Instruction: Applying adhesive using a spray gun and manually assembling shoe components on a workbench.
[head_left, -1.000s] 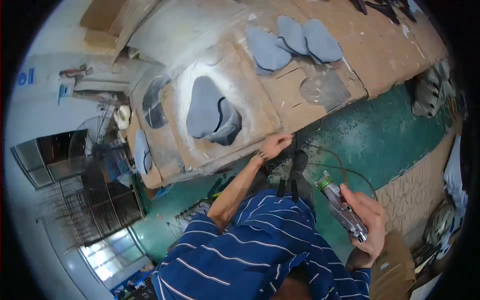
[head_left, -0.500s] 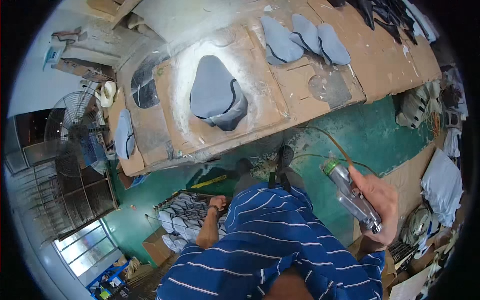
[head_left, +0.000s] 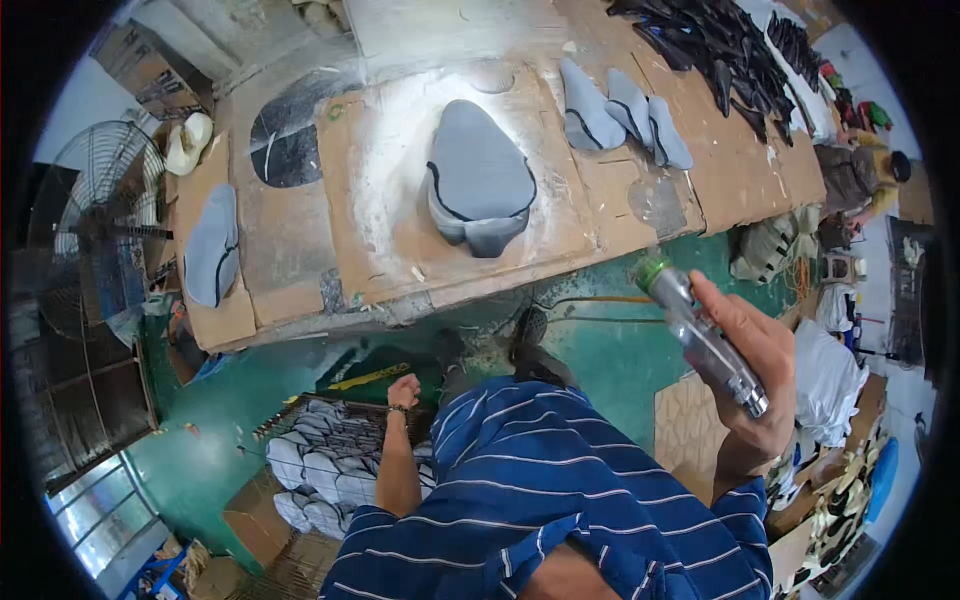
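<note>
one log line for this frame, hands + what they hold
left hand: closed, over basket of grey pieces | right hand: grips spray gun | grey piece on cardboard-topped table

Brown cardboard boxes (head_left: 262, 512) sit open on the green floor at lower left, beside a crate; more stacked brown boxes (head_left: 160, 85) stand at upper left. No labels, signs or screens can be made out.

A seat cover (head_left: 478, 190) lies on the table (head_left: 300, 260) (basket (head_left: 330, 450) probably below, left).

Metal spray gun (head_left: 700, 335) (green-tipped) tilted in the right hand (head_left: 755, 370).
</note>
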